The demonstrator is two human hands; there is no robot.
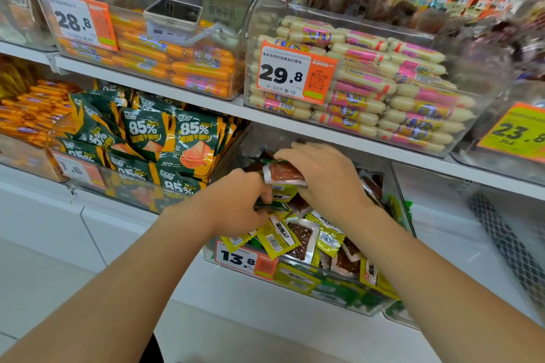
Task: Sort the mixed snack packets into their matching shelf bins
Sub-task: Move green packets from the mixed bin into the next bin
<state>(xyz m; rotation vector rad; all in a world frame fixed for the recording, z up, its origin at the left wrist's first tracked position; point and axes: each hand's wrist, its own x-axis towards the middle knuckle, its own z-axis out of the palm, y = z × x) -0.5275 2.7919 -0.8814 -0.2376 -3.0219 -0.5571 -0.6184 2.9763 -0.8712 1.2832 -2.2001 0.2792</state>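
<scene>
Both hands are down in the clear bin (333, 294) on the lower shelf, the one with the "13.8" price tag (236, 258) on its front wall. The right hand (324, 178) is over the middle of the bin, and its fingers curl round a silver-edged packet (284, 173) with a red-brown slab showing through the wrapper. That packet is lifted just above the heap. The left hand (236, 200) is just beside it, nearly touching, and its fingers are bent tight round some thin green-edged packets (267, 206); how many it holds I cannot tell. Under both hands lies a jumble of yellow-green packets (280, 240) with dark brown windows, filling the bin up to its front wall. In the bin to the left stand dark green pouches (177, 138) marked "85%", packed upright. On the white shelf (206, 97) above, a clear bin holds orange sausage sticks (177, 63) behind a "28.8" tag (75, 22). Next to it on the right, another bin holds pale sausage sticks (398, 91) with pink labels, stacked in rows behind a "29.8" tag (283, 75). Far right, a blurred orange tag reads "23.8" (519, 132).
</scene>
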